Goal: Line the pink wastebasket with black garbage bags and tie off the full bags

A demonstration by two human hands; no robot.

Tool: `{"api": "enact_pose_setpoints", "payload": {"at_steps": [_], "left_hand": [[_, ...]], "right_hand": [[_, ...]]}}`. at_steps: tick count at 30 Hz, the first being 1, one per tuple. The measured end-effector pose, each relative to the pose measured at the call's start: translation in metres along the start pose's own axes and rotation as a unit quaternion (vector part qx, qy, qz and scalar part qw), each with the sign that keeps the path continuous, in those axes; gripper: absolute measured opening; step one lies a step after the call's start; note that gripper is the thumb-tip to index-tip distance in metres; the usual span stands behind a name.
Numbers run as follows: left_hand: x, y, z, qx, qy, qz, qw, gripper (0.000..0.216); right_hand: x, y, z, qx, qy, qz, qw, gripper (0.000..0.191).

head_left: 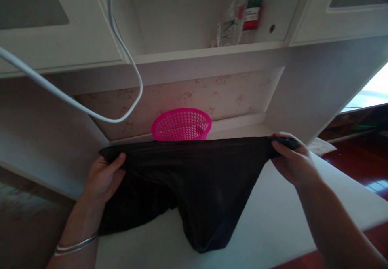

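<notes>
A piece of black cloth [209,180] is stretched by its top edge between my two hands. My left hand [104,176] pinches one corner, thumb on the near side. The opposite corner is gripped in my right hand [289,157], with the fabric bunched in the fingers. Below the taut edge the cloth hangs in folds over the white desktop [281,208], its lower middle drooping to a blunt point. Whether it is a garment or something else I cannot tell. Just behind the top edge stands a bright pink mesh basket [182,123], its lower part hidden.
A white cable [91,113] loops down at the upper left, in front of the cabinet. On the open shelf [178,54] above are a clear plastic bottle [230,22] and a green-and-red container [254,6]. White side panels flank the desktop. A reddish floor [354,155] shows at right.
</notes>
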State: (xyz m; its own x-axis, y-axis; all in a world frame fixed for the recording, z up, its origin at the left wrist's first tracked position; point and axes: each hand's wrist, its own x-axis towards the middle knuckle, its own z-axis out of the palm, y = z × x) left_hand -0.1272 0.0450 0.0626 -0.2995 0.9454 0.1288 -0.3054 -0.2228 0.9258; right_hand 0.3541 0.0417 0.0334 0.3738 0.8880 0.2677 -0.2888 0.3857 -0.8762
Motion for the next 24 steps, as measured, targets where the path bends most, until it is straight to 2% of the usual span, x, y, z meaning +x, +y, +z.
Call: {"api": "enact_pose_setpoints", "payload": {"at_steps": [5,7,9,11,13,14,16,18,20,22,24], "left_hand": [[0.002,0.006,-0.004,-0.034,0.001,0.053,0.998,0.036],[-0.001,0.002,-0.008,-0.060,-0.020,0.084,0.994,0.036],[-0.005,-0.007,-0.008,-0.072,-0.070,0.091,0.991,0.056],[-0.011,-0.020,-0.004,-0.050,-0.141,0.057,0.987,0.087],[-0.015,-0.034,0.004,-0.007,-0.212,0.012,0.977,0.104],[-0.016,-0.039,0.010,0.018,-0.235,-0.001,0.972,0.102],[-0.018,-0.047,0.021,0.044,-0.261,0.004,0.964,0.082],[-0.021,-0.051,0.033,0.023,-0.268,0.018,0.963,0.048],[-0.030,-0.053,0.044,-0.036,-0.261,-0.005,0.965,0.029],[-0.046,-0.057,0.051,-0.098,-0.253,-0.058,0.961,0.027],[-0.067,-0.067,0.056,-0.140,-0.260,-0.107,0.949,0.026]], "right_hand": [[-0.001,-0.004,0.002,-0.010,-0.036,0.001,0.999,0.027],[-0.005,0.001,0.003,-0.005,-0.064,-0.006,0.998,0.034],[-0.010,0.012,0.004,0.012,-0.109,0.001,0.994,0.061],[-0.016,0.027,0.005,0.020,-0.170,0.040,0.984,0.087],[-0.020,0.041,0.007,0.014,-0.229,0.093,0.969,0.096],[-0.021,0.046,0.010,0.006,-0.257,0.116,0.959,0.096],[-0.022,0.050,0.017,-0.018,-0.299,0.135,0.945,0.087],[-0.024,0.051,0.026,-0.039,-0.308,0.110,0.944,0.056],[-0.030,0.052,0.034,-0.029,-0.297,0.074,0.952,0.036],[-0.040,0.055,0.038,0.002,-0.304,0.067,0.950,0.037],[-0.057,0.061,0.038,0.021,-0.335,0.097,0.937,0.040]]}}
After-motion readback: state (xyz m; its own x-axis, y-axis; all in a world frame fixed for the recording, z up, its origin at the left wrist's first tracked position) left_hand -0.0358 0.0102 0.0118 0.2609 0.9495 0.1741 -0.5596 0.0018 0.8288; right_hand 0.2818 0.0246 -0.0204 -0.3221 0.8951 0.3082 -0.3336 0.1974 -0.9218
